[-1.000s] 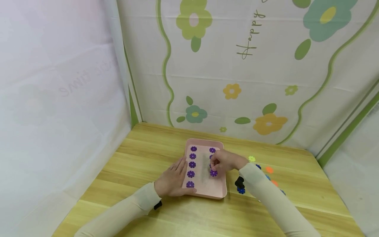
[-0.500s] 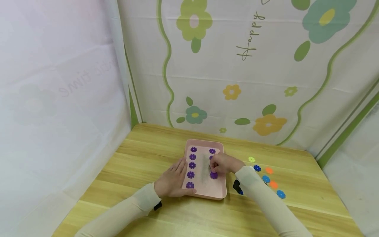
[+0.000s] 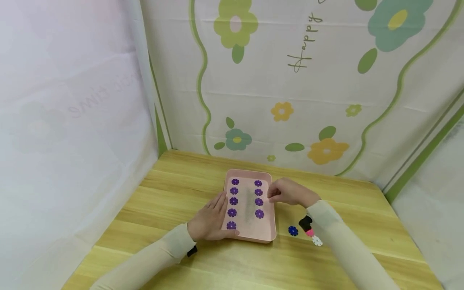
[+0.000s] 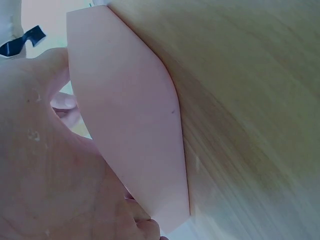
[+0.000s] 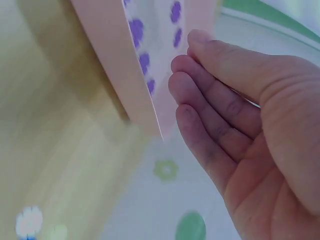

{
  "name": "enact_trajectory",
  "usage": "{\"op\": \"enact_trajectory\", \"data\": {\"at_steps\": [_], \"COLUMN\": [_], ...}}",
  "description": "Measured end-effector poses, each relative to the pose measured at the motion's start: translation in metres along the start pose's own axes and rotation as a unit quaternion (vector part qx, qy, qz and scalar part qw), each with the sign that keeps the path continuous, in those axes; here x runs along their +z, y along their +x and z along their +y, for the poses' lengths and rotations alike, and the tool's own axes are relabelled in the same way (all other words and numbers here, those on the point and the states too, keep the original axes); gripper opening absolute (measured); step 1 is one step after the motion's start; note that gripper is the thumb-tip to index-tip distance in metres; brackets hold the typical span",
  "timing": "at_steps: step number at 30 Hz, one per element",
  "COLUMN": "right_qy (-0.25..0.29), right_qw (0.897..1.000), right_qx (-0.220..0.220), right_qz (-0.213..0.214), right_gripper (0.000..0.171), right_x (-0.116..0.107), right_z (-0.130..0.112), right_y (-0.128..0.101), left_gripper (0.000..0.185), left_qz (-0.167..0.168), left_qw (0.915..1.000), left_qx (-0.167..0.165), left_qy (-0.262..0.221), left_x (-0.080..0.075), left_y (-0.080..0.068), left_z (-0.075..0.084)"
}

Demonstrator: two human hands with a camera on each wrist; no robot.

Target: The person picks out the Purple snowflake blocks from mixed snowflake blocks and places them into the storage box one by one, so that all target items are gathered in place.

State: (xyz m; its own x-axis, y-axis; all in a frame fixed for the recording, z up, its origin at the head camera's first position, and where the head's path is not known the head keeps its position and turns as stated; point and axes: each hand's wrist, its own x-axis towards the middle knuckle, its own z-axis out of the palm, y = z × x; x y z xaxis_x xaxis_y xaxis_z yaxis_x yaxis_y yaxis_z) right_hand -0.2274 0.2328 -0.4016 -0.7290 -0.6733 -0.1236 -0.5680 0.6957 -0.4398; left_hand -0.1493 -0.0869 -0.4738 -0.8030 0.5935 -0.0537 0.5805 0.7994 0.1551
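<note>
Pink tray (image 3: 269,235), left grip (image 3: 210,220) touching edge

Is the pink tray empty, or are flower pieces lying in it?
Not empty. The pink tray holds nine purple flowers in two columns: five on the left, four on the right.

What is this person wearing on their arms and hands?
Both arms are covered by long, close-fitting cream sleeves that end at the wrists. The left hand and right hand are bare, with no gloves or rings visible. A small black device sits at each wrist.
</note>
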Motion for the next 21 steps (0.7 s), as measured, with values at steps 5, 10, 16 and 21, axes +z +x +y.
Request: {"op": "enact_trajectory", "data": {"at_steps": [5,10,16,21], "right_qy": [-0.002,-0.001,-0.005,0.005], "right_qw": [0.999,0.999,0.998,0.995], "right_qx": [0.031,0.051,0.058,0.097], "right_qz": [0.013,0.017,0.022,0.016], "right_gripper": [0.006,0.005,0.005,0.015], "right_x": [-0.018,-0.025,-0.021,-0.007], "right_z": [0.017,0.036,0.058,0.074], "right_y": [-0.033,-0.07,-0.107,-0.129], "left_gripper": [0.117,0.117,0.119,0.12], "left_qz": [-0.005,-0.015,-0.008,0.005], "left_qw": [1.0,0.9998,0.9999,1.0], "left_qx": [-0.002,-0.007,-0.007,-0.002], "left_qy": [0.002,0.006,0.004,-0.002], "left_x": [-0.003,-0.004,0.001,0.004], "left_y": [-0.001,-0.001,0.001,0.0], "left_z": [0.001,0.001,-0.001,-0.002]}}
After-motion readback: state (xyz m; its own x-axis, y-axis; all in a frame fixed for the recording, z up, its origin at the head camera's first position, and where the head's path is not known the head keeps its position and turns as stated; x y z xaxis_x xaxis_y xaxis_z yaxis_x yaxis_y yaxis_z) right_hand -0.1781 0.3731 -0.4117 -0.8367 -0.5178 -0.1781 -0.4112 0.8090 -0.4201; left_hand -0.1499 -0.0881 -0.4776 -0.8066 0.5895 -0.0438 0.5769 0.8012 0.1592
